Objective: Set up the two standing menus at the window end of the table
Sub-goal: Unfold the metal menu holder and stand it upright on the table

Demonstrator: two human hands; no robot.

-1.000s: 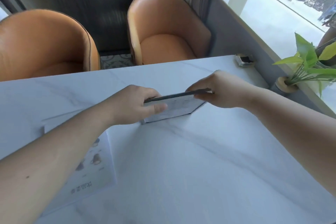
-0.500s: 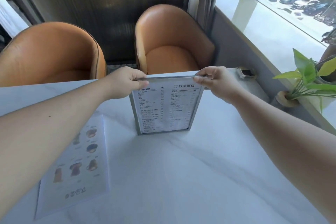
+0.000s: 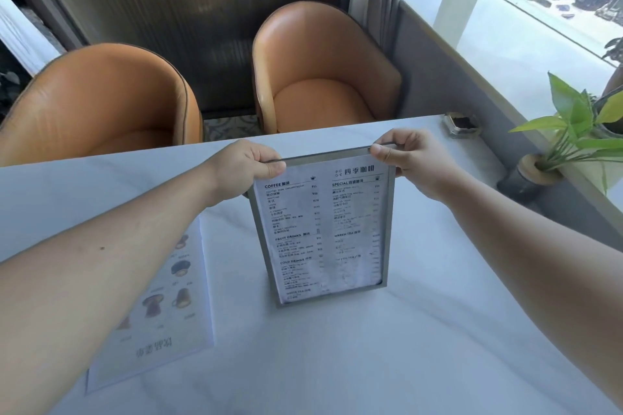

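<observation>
A person's view down over a white marble table (image 3: 371,347); both bare arms reach forward. The left hand (image 3: 244,163) and the right hand (image 3: 409,158) each pinch a top corner of a framed drinks menu (image 3: 323,229), thumbs on the near face, fingers closed behind; the menu stands upright near the middle of the table, its bottom edge looking to rest on the surface, printed side facing the viewer. A second menu (image 3: 158,307), a flat sheet with pictures of cups, lies on the table to the left, partly under the left forearm. The window (image 3: 505,10) runs along the right; a potted plant (image 3: 569,138) and a small glass dish (image 3: 461,125) sit at that end.

The step in hand appears to be standing up the first menu; it is not yet at the window end. Next it likely needs shifting right, towards the plant, then letting go gently so it stays upright; the flat menu remains to be done.
</observation>
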